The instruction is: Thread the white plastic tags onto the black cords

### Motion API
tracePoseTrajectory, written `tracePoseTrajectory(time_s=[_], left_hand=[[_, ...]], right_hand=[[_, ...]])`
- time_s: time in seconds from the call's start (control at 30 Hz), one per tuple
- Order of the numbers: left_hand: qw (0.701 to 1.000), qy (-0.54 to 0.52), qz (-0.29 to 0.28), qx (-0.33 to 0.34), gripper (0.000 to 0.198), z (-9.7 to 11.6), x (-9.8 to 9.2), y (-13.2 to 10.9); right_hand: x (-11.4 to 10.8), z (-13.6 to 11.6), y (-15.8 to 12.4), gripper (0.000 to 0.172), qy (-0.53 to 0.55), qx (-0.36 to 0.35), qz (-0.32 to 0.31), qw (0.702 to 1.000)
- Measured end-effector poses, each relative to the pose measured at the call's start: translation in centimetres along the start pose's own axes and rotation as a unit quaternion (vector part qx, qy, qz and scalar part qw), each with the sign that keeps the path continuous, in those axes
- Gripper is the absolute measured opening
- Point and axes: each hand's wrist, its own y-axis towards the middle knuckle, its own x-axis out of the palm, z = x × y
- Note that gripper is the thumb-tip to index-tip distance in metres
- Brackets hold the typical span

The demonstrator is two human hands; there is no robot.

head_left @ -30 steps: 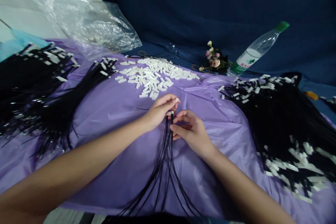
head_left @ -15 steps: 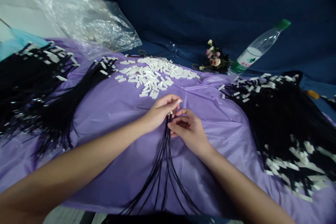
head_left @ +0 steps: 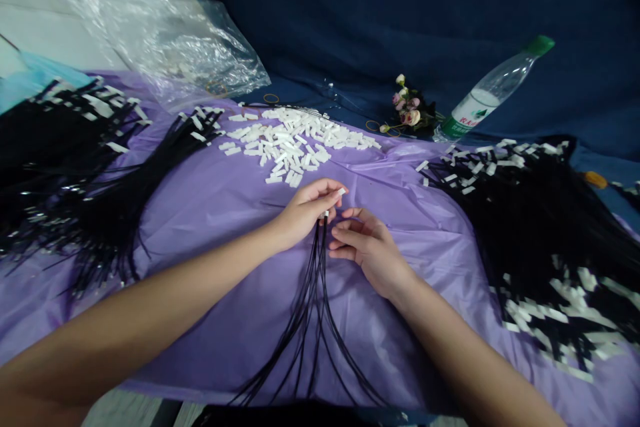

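Note:
My left hand (head_left: 313,210) is closed around the upper ends of several thin black wires (head_left: 310,287). A small white connector (head_left: 341,192) sits between its thumb and forefinger, and another white piece (head_left: 327,213) shows below the fingers at the top of a wire. The wires hang down and fan out toward the table's front edge. Just right of them is my right hand (head_left: 365,243), its fingers loosely curled and apart, with nothing visible in them. Beyond the hands lies a pile of loose white connectors (head_left: 295,140) on the purple sheet (head_left: 200,200).
Bundles of black wires with white ends lie at the left (head_left: 105,193) and the right (head_left: 540,213). A clear plastic bag (head_left: 170,47) rests at the back left. Behind the sheet are small artificial flowers (head_left: 410,113) and a leaning green-capped bottle (head_left: 493,93).
My right hand has drawn away from the wires, slightly right and down, its fingers coming off them. My left hand stays in place with the wires.

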Motion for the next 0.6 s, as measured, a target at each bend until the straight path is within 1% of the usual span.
tracePoseTrajectory(time_s=[0.13, 0.23, 0.37, 0.6], left_hand=[[1.000, 0.002, 0.003, 0.003, 0.017, 0.1, 0.0, 0.0], [1.000, 0.007, 0.005, 0.006, 0.017, 0.1, 0.0, 0.0], [1.000, 0.000, 0.007, -0.001, 0.018, 0.0, 0.0, 0.0], [1.000, 0.005, 0.002, -0.002, 0.016, 0.0, 0.0, 0.1]], right_hand=[[0.2, 0.4, 0.0, 0.043, -0.029, -0.016, -0.024, 0.999], [0.5, 0.7, 0.1, 0.043, -0.028, -0.025, -0.027, 0.999], [0.3, 0.5, 0.2, 0.042, 0.005, 0.001, -0.015, 1.000], [-0.1, -0.3, 0.0, 0.037, 0.046, 0.040, -0.031, 0.998]])
